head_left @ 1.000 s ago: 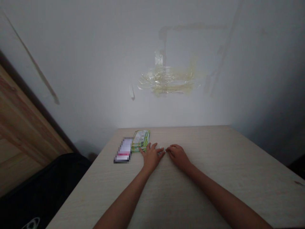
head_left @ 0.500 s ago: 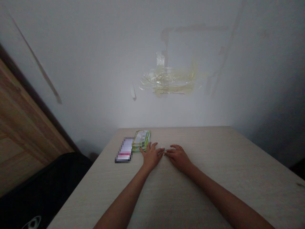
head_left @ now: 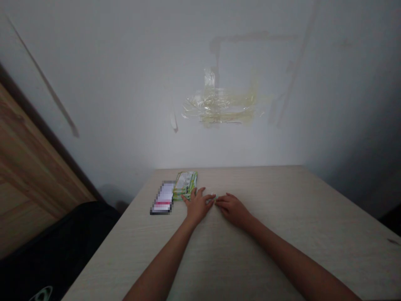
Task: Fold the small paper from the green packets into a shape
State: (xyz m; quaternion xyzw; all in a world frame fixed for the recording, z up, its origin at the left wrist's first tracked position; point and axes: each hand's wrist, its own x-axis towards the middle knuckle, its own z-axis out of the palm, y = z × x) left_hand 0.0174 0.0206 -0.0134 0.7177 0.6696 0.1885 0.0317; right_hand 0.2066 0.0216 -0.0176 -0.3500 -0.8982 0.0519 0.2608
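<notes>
On the tabletop, my left hand [head_left: 198,207] lies with thumb and forefinger closed together at a tiny pale piece [head_left: 215,197], too small to name. Its other fingers are spread, one of them reaching the near edge of a green-and-white plastic packet [head_left: 185,184]. From the right, my right hand [head_left: 233,209] meets the same pale piece, fingers pressed together and fingertips almost touching those of the left. The fingers partly hide what they pinch.
A phone with a blurred screen [head_left: 163,198] lies left of the packet. The pale wooden table [head_left: 282,200] runs back to a wall [head_left: 125,83] with peeling tape [head_left: 222,104]. At the left are a black cloth item [head_left: 62,242] and a wooden panel [head_left: 28,167].
My right hand has shifted slightly left, its fingers drawn closer together against the pale piece. My left hand stays nearly in place. The packet and phone have not been moved.
</notes>
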